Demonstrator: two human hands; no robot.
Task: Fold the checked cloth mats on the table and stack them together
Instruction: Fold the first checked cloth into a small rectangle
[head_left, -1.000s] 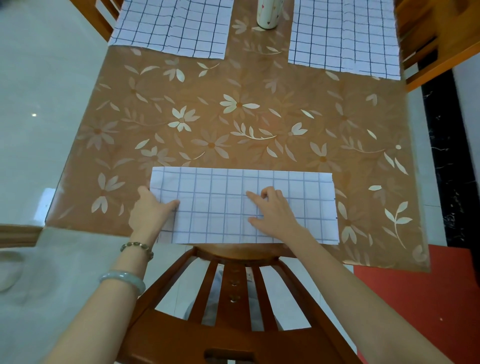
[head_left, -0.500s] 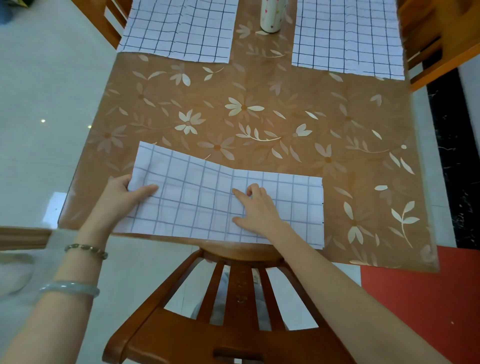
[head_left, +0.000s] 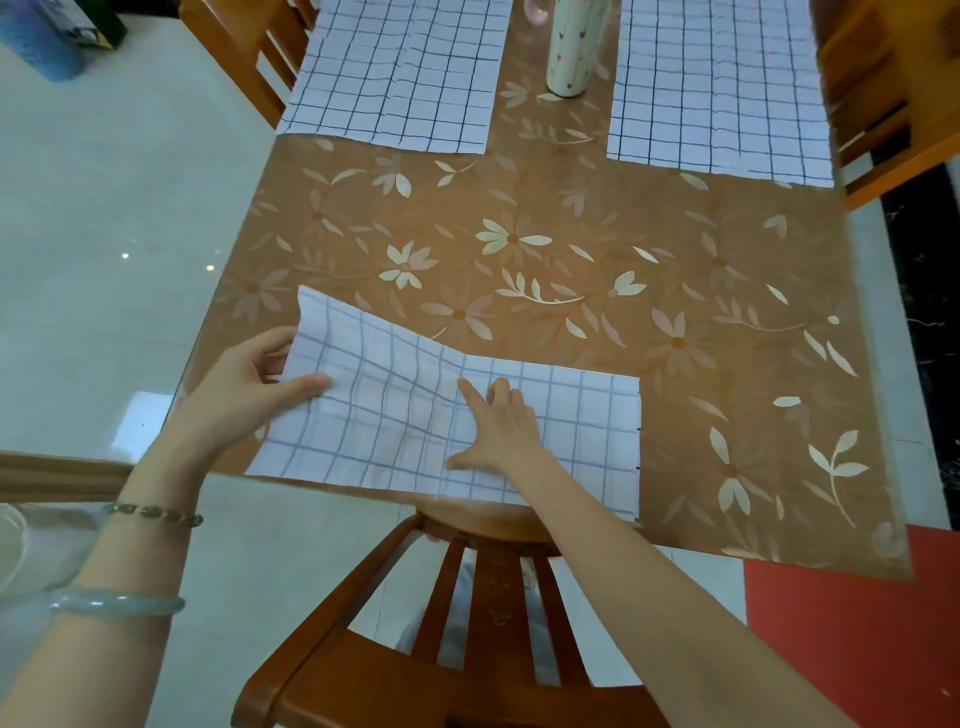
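A white checked cloth mat (head_left: 561, 410), folded into a long strip, lies at the near edge of the table (head_left: 571, 249). My left hand (head_left: 244, 389) grips its left end, thumb on top and fingers beneath, and that end is raised off the table. My right hand (head_left: 501, 426) presses flat on the middle of the strip with straight fingers. Two more checked mats lie spread flat at the far side, one at the far left (head_left: 400, 73) and one at the far right (head_left: 722, 88).
A tall cup with small hearts (head_left: 571, 47) stands between the two far mats. A wooden chair back (head_left: 467, 623) sits below my arms at the near edge. More wooden chairs stand at the far left (head_left: 249, 47) and right (head_left: 883, 88).
My left hand has taken hold of the strip's left end and lifted it up off the table. My right hand has stayed pressed on the middle.
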